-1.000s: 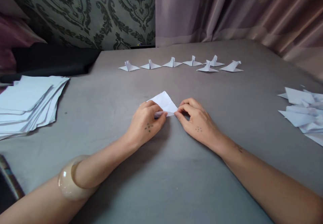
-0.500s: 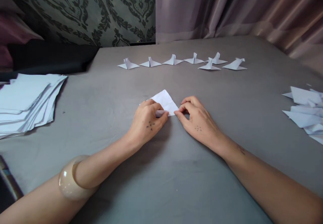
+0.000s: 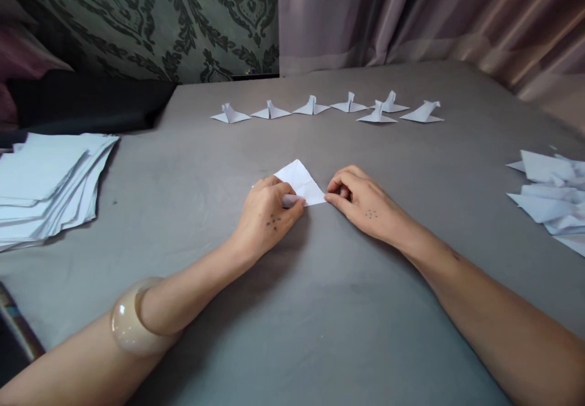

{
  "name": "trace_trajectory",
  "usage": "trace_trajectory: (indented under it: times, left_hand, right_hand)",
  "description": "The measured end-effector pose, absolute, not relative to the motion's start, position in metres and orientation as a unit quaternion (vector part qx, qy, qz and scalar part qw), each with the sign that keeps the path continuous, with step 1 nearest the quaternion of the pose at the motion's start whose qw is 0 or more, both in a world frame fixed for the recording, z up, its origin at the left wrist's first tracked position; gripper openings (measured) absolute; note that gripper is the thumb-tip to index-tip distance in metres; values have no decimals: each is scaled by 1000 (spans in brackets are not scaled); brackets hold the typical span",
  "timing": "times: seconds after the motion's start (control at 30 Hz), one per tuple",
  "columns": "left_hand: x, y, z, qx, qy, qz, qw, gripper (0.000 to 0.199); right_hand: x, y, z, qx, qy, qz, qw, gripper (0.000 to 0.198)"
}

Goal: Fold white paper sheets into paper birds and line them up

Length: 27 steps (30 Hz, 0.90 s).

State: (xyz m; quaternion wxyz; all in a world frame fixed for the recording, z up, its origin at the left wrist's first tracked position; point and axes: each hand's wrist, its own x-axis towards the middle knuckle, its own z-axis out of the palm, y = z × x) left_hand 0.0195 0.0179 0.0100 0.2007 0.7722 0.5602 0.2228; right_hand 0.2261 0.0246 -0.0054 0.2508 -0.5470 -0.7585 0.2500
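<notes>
A small folded sheet of white paper lies at the middle of the table, one corner pointing away from me. My left hand is closed on its left and near part, and the palm hides that side. Between its fingers shows a short, pale lilac rod-like thing, whose kind I cannot make out. At the right corner of the sheet, my right hand pinches the paper's tip between thumb and forefinger. A cream bangle sits on my left forearm.
Several folded paper birds stand along the back of the grey table. A stack of white sheets lies at the left, with black cloth behind it. At the right edge is a heap of folded paper pieces.
My right hand has shifted slightly to the right along the paper, its thumb and forefinger now at the corner tip. The left hand stays in place on the sheet. The view has tilted slightly.
</notes>
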Motion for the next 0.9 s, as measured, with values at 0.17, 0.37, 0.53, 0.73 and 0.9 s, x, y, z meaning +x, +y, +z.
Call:
trace_trajectory:
  times: [0.17,0.37,0.53,0.73,0.9]
  left_hand:
    - [19,20,9,778,556,214,201,20]
    - [20,21,6,781,548,223,198,18]
    - [16,21,7,782,542,219,216,16]
    - [-6,31,7,797,492,209,282,19]
    - [-17,42,7,846,407,181,292,17]
  right_hand:
    - [218,21,-5,-573,-719,222,323,8]
    - [198,3,-2,-493,-766,189,366,23]
    - [198,-1,-6,-474,-813,159,298,31]
    - [200,-3,-8,-470,-827,133,278,35]
    - [201,-4,-10,-467,-835,123,265,37]
